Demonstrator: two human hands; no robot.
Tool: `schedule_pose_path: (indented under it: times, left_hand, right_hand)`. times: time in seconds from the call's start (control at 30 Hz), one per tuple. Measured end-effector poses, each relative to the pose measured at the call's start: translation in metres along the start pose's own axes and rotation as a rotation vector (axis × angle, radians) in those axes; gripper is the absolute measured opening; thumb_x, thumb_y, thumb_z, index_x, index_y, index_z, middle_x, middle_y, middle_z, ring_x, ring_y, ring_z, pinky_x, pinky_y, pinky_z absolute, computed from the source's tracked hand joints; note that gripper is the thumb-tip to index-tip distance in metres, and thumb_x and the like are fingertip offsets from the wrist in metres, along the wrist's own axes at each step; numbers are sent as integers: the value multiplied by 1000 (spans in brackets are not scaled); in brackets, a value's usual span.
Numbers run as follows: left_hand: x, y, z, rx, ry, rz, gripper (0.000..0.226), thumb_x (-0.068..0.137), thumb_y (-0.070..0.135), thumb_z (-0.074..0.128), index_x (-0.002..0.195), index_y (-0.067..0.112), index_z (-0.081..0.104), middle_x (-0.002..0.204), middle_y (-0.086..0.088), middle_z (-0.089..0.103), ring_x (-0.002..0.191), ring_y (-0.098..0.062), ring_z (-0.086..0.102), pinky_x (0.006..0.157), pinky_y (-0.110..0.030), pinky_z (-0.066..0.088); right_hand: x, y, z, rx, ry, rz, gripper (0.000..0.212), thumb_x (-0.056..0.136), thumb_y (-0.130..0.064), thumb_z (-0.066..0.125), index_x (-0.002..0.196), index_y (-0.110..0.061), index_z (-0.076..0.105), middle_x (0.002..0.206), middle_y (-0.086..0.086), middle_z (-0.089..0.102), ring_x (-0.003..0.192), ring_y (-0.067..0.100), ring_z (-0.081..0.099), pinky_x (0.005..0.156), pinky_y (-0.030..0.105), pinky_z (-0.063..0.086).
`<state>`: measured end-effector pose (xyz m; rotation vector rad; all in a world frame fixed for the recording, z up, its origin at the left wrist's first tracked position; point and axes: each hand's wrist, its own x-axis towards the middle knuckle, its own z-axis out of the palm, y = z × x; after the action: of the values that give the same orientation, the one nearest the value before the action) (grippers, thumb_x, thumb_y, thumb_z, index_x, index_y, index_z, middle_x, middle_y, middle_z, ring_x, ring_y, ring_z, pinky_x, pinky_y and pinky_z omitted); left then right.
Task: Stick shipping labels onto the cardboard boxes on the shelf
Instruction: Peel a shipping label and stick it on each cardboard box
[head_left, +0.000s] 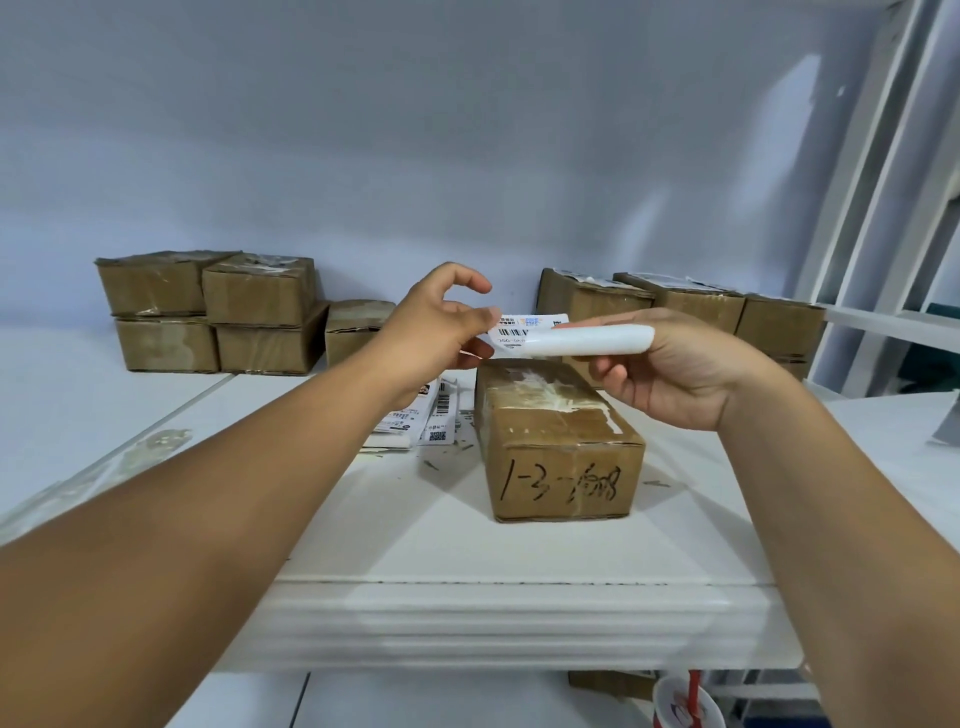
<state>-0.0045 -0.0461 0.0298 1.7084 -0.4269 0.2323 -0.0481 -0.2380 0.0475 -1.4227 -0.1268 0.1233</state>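
A brown cardboard box with black handwriting on its near face stands in the middle of the white shelf. Above its far end, both hands hold one white shipping label. My left hand pinches the printed left edge between thumb and finger. My right hand grips the curled white backing of the label. More printed labels lie on the shelf just left of the box, partly hidden by my left wrist.
Taped cardboard boxes are stacked at the back left, and more stand at the back right. A white frame rises at the right. A red-and-white cup shows below the shelf edge.
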Motion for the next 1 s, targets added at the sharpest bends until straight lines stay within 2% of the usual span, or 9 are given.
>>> schedule_pose_path:
  times: [0.2,0.33,0.4,0.5,0.93,1.0]
  left_hand:
    - [0,-2,-1,109,-2,-1,9,89,9,63,91,17,60,75,-2,66,59,-9,59,62,-21,48]
    - [1,-5,2,248,5,32,12,86,11,65,78,19,64,69,4,63,52,-3,49,53,-19,37]
    - [1,-5,3,304,4,45,7,86,12,66,81,18,66,69,6,63,41,4,45,44,-13,31]
    - [1,-5,4,375,-5,74,2,86,13,66,85,15,66,69,5,62,35,6,43,37,-8,26]
    - [0,-6,4,524,-10,128,3,84,16,68,82,18,67,71,5,69,41,8,48,36,-6,27]
    - [0,-6,4,554,-3,142,3,84,17,68,82,19,68,73,6,70,47,8,51,40,-7,31]
  right_hand:
    - [-3,-1,-1,-49,64,-1,19,92,0,50,82,0,66,64,9,53,40,6,51,36,10,41]
    - [-3,0,-1,-122,46,47,17,93,-3,51,86,1,66,59,8,51,40,6,51,35,10,41]
    - [-4,0,0,-176,29,78,16,93,-5,52,87,1,65,50,6,53,38,6,51,35,10,42]
    - [-5,0,2,-204,17,94,14,93,-6,52,89,1,64,45,5,55,37,6,52,35,11,43]
    - [-6,-1,4,-247,-4,90,21,94,4,46,88,0,66,44,6,56,35,6,53,35,10,44]
    - [-6,-1,5,-263,-3,92,21,94,4,47,89,0,67,45,6,57,35,5,53,36,10,44]
